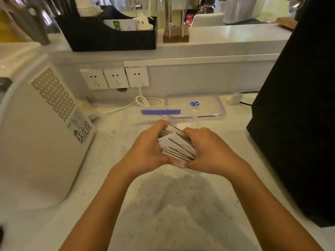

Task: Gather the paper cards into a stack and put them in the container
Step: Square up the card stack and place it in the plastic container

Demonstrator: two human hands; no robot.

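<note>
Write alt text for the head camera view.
Two bare hands, left hand and right hand, squeeze a fanned bundle of white paper cards together above a speckled white countertop. Behind them lies a clear plastic container with a blue tape strip.

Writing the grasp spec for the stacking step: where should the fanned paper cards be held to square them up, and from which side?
Grip the paper cards by their two short ends, one hand coming in from each side, as the left hand and right hand do here. The cards lie fanned and skewed between the palms, long edges exposed, so pressing inward on the ends should probably align them. The clear container sits just beyond.
</note>
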